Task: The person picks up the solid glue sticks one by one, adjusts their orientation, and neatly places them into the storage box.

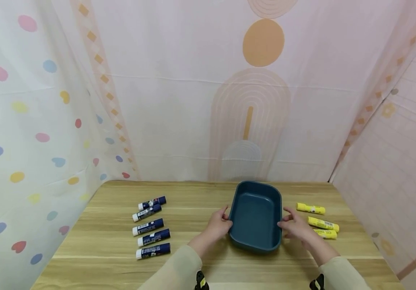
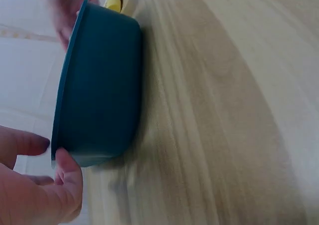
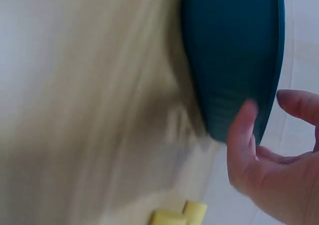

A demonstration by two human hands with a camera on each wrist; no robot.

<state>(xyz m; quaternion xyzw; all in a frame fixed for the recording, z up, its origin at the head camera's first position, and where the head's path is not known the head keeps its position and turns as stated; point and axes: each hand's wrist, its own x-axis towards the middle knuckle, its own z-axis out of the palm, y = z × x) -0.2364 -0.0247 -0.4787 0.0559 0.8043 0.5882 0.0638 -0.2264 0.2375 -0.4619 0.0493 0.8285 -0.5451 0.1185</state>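
A dark teal rectangular plastic bin [image 1: 255, 220] sits upright at the right of the table's middle, its inside bare. At its left rim, my left hand [image 1: 219, 222] pinches the edge, thumb on the outer wall and fingertips at the rim in the left wrist view. My right hand [image 1: 296, 227] holds the opposite rim the same way; in the right wrist view its thumb [image 3: 244, 122] lies against the outer wall. Close to the right hand lie yellow glue sticks [image 1: 323, 224], one partly hidden behind it.
Several navy glue sticks with white ends [image 1: 153, 227] lie in a column on the left of the wooden table [image 1: 190, 201]. Patterned curtains [image 1: 171, 121] hang behind the table and along both sides.
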